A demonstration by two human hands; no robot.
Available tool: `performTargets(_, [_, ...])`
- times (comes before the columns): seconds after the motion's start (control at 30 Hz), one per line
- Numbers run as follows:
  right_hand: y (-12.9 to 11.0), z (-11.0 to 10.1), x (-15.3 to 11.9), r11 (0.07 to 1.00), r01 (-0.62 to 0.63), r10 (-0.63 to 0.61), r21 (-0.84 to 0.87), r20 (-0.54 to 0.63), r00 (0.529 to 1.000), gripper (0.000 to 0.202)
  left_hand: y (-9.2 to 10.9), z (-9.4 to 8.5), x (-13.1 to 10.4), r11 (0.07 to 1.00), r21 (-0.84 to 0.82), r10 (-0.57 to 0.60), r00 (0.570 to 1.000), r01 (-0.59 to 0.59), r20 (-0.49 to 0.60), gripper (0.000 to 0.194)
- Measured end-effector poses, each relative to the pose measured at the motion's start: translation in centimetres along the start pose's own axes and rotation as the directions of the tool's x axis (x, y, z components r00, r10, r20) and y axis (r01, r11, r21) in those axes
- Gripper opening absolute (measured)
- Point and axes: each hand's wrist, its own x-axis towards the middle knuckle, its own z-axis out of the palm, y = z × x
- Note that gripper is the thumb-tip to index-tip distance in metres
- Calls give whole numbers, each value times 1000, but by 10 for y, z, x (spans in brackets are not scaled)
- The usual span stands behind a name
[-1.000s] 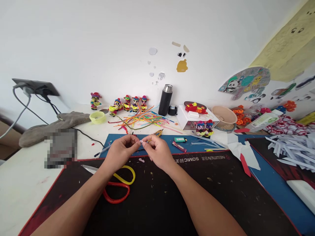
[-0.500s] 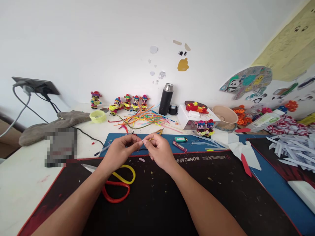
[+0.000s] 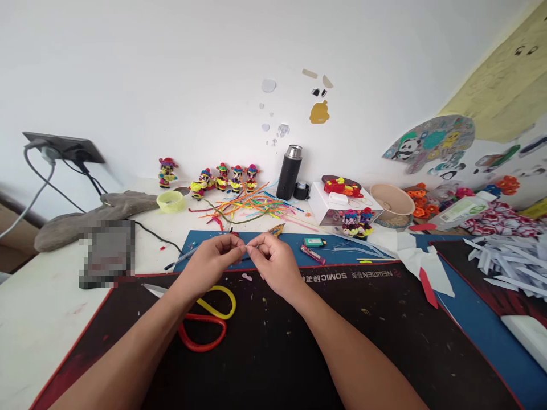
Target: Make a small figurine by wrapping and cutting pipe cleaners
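Note:
My left hand (image 3: 217, 256) and my right hand (image 3: 273, 262) meet fingertip to fingertip above the far edge of the black desk mat (image 3: 273, 347). Both are closed in a pinch. Whatever lies between the fingertips is too small to name. Under my left forearm rest scissors with one yellow and one red handle loop (image 3: 224, 302), their blade tip showing on the left. A small pale scrap (image 3: 247, 277) lies on the mat just below my hands. Beyond my fingers, loose coloured pipe cleaners (image 3: 252, 208) are heaped on the white table.
Several small figurines (image 3: 222, 176) stand along the wall beside a black thermos (image 3: 289, 172). A lighter (image 3: 312, 254) lies right of my hands. Farther right are a beige bowl (image 3: 391, 200) and a pile of white paper strips (image 3: 508, 259). A roll of yellow tape (image 3: 171, 201) sits at left.
Both hands stay together in nearly the same place, with the fingertips slightly shifted. The pale bit seen between them before is now harder to see.

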Motion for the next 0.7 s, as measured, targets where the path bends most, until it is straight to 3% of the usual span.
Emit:
performTargets(0.07, [-1, 0, 0, 1000, 17, -17, -20, -11, 1000, 15, -3, 2, 2, 985, -149, -81, 995, 88, 53, 38])
performTargets(0.13, [-1, 0, 0, 1000, 12, -13, -17, -21, 1000, 14, -5, 3, 3, 975, -193, -104, 992, 115, 65, 39])
performTargets(0.43, [2, -2, 4, 975, -106, 97, 195, 59, 994, 16, -1, 7, -4, 986, 99, 145, 983, -135, -110, 32])
performTargets(0.7, [6, 0, 5, 971, -112, 102, 211, 57, 993, 15, -5, 7, -3, 978, 160, 158, 977, -134, -145, 31])
